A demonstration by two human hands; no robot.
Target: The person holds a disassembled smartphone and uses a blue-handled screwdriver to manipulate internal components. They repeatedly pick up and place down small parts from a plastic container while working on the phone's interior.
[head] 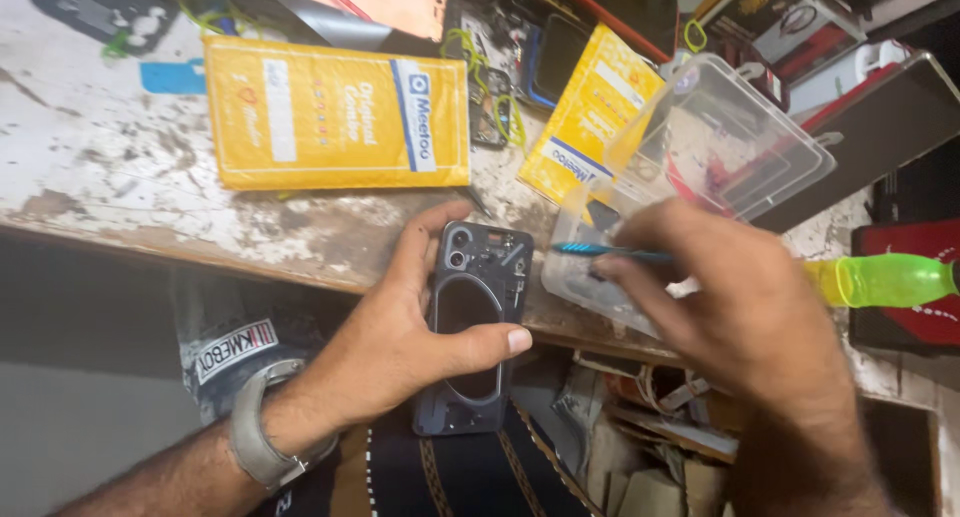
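two hands at work over the worn bench edge (120,212): the left hand (400,337) wraps the opened phone (470,327) upright, the right hand (740,317) pinches a thin blue-tipped tool (600,250), best brought in slowly with the phone braced.

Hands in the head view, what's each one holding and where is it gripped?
The left hand grips the dark phone body around its long edges, near the middle. The right hand pinches a thin blue tool by one end.
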